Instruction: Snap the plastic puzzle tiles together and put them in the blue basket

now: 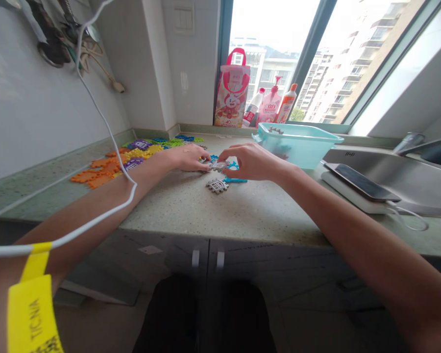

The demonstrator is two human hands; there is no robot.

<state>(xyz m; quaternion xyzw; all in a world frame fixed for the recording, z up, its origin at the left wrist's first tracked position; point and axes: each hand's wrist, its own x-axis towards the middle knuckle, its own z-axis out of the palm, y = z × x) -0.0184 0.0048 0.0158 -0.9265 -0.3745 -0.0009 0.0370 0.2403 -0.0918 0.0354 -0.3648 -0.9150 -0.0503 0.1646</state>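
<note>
A grey gear-edged interlocking tile [218,166] is pinched just above the counter between my two hands. My right hand [256,162] grips its right side, thumb below and fingers curled over. On its left edge the fingertips of my left hand [191,157] are closed; part of that grip is hidden. A second grey tile [217,186] with a window-like lattice lies flat just in front. Blue pieces [233,170] show behind and under the held tile, partly covered by my right hand.
Orange tiles [97,172], yellow tiles [137,159] and purple tiles [139,144] spread at left. A turquoise bin [301,147] holding some pieces stands right, near a phone [362,182] and the sink [422,186]. A white cable [110,132] hangs across my left arm.
</note>
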